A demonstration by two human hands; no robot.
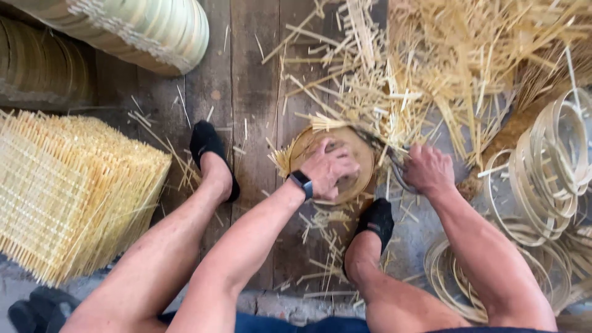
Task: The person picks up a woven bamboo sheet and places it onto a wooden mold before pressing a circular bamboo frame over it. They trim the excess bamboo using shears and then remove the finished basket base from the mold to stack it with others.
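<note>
Down on the plank floor (246, 92), the left hand (330, 168) presses flat on a round woven tray (354, 154), grip spread wide. Right hand (428, 169) is closed on shears (394, 166) at the tray's right rim. Blades sit close to those fingers, so a slip looks risky.

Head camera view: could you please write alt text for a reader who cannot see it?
Seen from above, a seated person's left hand presses a round woven bamboo disc on a plank floor, while the right hand grips shears at its edge. Cut bamboo strips, stacked woven mats and bamboo hoops surround them.
</note>
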